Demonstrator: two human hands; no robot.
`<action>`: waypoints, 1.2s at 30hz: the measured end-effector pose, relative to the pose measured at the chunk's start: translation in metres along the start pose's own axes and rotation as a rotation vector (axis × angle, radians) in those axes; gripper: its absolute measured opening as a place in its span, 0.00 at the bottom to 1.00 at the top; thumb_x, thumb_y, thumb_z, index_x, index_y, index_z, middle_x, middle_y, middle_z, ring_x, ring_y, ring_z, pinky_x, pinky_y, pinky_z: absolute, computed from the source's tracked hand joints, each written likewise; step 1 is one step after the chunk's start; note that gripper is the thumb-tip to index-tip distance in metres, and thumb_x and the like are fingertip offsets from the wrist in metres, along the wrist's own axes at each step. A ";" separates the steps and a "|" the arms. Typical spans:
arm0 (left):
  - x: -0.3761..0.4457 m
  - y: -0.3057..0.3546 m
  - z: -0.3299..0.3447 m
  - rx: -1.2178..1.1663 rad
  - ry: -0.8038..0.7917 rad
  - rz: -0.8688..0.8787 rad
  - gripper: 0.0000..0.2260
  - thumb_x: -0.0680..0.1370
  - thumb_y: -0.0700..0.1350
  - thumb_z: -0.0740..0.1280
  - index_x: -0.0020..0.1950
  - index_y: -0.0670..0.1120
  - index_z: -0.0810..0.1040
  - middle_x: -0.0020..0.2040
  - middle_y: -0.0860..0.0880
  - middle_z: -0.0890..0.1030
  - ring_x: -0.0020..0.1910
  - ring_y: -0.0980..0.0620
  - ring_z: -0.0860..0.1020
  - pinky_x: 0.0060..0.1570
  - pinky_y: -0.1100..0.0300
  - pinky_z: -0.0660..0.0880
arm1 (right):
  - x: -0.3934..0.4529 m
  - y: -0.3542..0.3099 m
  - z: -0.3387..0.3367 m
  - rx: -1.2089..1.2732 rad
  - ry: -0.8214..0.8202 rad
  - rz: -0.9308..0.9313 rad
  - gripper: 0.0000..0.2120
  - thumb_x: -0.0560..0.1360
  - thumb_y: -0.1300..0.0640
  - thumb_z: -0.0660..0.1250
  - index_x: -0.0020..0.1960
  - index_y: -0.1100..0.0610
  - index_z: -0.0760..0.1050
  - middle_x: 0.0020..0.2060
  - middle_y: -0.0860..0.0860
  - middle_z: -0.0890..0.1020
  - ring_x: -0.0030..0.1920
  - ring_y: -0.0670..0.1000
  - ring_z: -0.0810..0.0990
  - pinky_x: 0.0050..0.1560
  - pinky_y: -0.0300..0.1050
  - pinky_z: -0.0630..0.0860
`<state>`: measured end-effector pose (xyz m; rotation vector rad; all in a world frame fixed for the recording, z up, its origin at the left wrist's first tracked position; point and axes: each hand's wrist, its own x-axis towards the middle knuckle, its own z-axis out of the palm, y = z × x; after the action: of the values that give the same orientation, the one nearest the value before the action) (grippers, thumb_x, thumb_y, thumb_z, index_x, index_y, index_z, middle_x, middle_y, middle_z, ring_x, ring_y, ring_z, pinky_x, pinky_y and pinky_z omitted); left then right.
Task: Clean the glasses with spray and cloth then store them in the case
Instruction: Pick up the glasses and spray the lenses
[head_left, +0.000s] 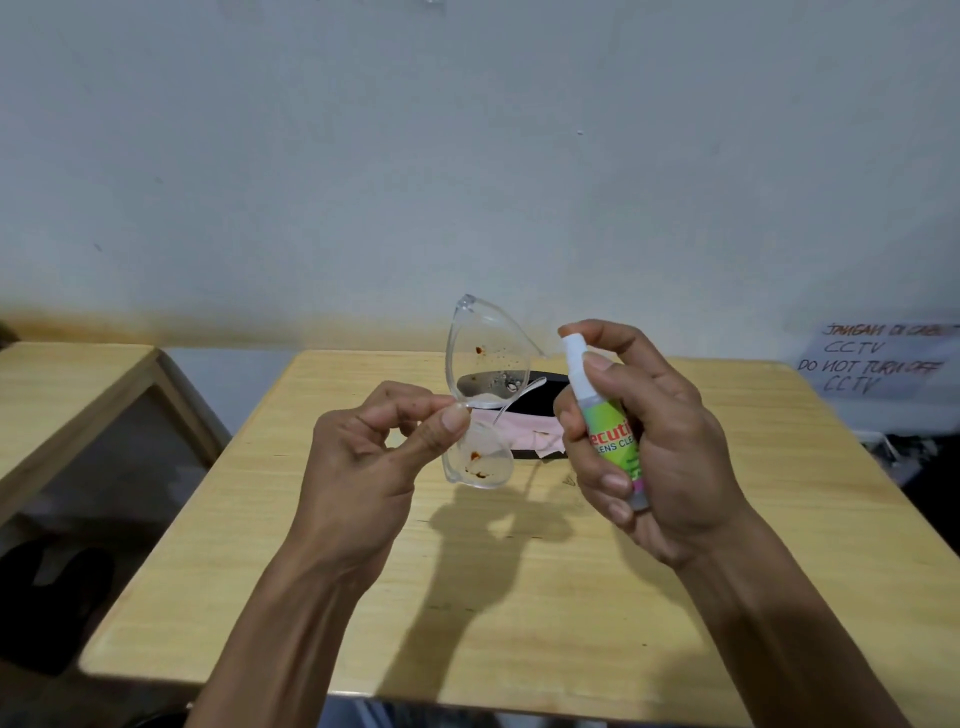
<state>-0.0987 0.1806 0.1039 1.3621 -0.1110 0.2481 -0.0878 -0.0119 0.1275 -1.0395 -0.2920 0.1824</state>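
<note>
My left hand (382, 457) pinches the bridge of clear-framed glasses (485, 364), held on end above the table so one lens is up and one down. Both lenses carry brown spots and small droplets. My right hand (649, 441) grips a small lens-cleaner spray bottle (608, 415) with a green label and white nozzle, index finger on top of the nozzle, which points at the upper lens from the right. Behind the glasses, a black case (535, 402) lies open on the table with a pink cloth (524, 428) on it.
The wooden table (467, 597) stands against a pale wall. A second wooden table (72, 395) is at the left, with a gap between them. A handwritten paper sign (878, 364) hangs at the right, and dark objects lie on the floor at lower left.
</note>
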 end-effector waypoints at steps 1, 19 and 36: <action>0.000 -0.001 0.000 0.003 0.001 -0.004 0.04 0.63 0.47 0.75 0.34 0.48 0.86 0.38 0.52 0.80 0.45 0.53 0.77 0.45 0.70 0.74 | 0.001 0.001 0.001 -0.004 0.003 -0.002 0.10 0.73 0.55 0.64 0.54 0.51 0.77 0.31 0.56 0.74 0.17 0.47 0.62 0.20 0.32 0.62; 0.000 -0.002 -0.001 0.034 0.016 -0.006 0.07 0.62 0.50 0.76 0.35 0.48 0.87 0.39 0.52 0.81 0.47 0.50 0.74 0.53 0.59 0.69 | -0.003 0.014 -0.008 -0.187 0.202 -0.136 0.12 0.83 0.58 0.58 0.59 0.47 0.77 0.35 0.57 0.76 0.23 0.51 0.69 0.24 0.38 0.66; -0.006 -0.032 0.002 0.156 0.088 -0.019 0.04 0.65 0.47 0.75 0.36 0.47 0.86 0.40 0.48 0.82 0.43 0.52 0.78 0.52 0.52 0.69 | 0.005 0.032 -0.137 -1.008 0.768 -0.464 0.13 0.72 0.61 0.77 0.56 0.54 0.84 0.41 0.45 0.84 0.41 0.39 0.83 0.44 0.28 0.78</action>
<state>-0.0967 0.1717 0.0727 1.5037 -0.0050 0.3059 -0.0394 -0.1075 0.0358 -1.8955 0.1174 -0.8596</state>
